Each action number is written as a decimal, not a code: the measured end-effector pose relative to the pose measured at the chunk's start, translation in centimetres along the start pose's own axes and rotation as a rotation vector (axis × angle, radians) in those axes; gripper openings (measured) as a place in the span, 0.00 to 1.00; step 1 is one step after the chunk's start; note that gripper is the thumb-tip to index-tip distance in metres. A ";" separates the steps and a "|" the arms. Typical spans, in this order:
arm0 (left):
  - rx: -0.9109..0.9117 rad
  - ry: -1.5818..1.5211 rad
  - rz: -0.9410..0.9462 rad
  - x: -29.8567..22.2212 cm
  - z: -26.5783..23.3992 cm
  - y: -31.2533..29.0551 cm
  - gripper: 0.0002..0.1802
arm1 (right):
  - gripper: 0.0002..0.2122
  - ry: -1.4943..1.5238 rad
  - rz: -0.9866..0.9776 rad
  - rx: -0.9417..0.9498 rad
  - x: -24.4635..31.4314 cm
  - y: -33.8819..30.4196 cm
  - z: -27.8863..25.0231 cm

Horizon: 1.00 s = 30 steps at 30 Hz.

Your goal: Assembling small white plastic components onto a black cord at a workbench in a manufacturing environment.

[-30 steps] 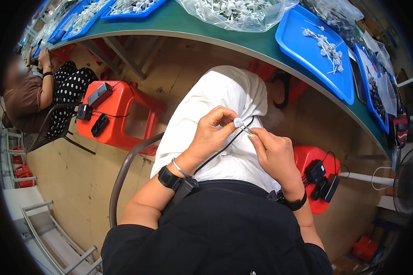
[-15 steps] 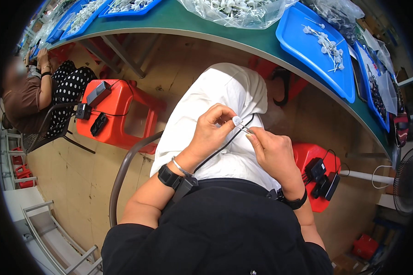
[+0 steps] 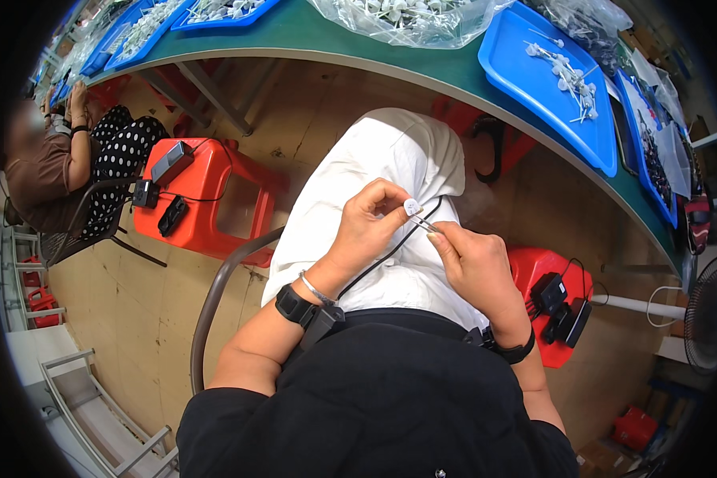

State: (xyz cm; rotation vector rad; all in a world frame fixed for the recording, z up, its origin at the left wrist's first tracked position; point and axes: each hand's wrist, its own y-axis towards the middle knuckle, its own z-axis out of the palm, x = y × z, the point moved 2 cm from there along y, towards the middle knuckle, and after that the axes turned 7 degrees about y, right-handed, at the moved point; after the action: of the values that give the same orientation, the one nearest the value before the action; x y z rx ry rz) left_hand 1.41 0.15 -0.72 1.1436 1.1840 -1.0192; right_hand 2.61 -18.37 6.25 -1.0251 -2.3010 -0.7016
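Observation:
Above my lap, my left hand (image 3: 366, 229) pinches a small white round-headed piece (image 3: 412, 207) between thumb and fingertips. My right hand (image 3: 478, 264) is closed on slim metal tweezers (image 3: 426, 225). Their tips point at the white piece and seem to touch its underside; the exact contact is too small to make out. The fingers of my right hand hide the tweezers' rear end. Beneath both hands lie my white trousers (image 3: 398, 151), crossed by a black cord (image 3: 390, 253).
A green table (image 3: 287, 36) curves ahead, bearing a blue tray (image 3: 518, 88) of white stemmed pieces and a clear bag (image 3: 454, 36) of more. Red stools (image 3: 207, 187) holding black devices flank me. Another person (image 3: 52, 163) sits at far left; a fan (image 3: 705, 319) stands right.
The white piece has turned slightly between my left fingertips, its round face now more toward me. Both hands stay in nearly the same place.

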 end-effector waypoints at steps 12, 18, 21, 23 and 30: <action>0.080 0.099 0.039 0.3 -0.3 -0.2 0.05 | 0.10 0.418 0.289 0.168 -1.1 0.1 0.1; 0.106 0.011 -0.008 0.3 0.0 -0.1 0.05 | 0.15 0.717 0.510 0.328 -2.0 0.3 0.1; 0.139 -0.028 -0.081 0.5 0.0 -0.1 0.06 | 0.15 0.787 0.562 0.387 -2.4 0.4 0.1; 0.152 -0.040 -0.104 0.7 0.0 0.0 0.06 | 0.15 0.824 0.588 0.410 -2.5 0.4 0.1; 0.196 -0.067 -0.158 1.0 0.1 0.1 0.06 | 0.16 0.811 0.601 0.437 -2.8 0.4 -0.1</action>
State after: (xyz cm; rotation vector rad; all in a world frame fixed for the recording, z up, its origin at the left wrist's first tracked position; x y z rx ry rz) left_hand 1.61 0.08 -1.69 1.1712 1.1542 -1.3078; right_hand 4.59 -19.57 4.62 -0.9153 -1.2680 -0.2579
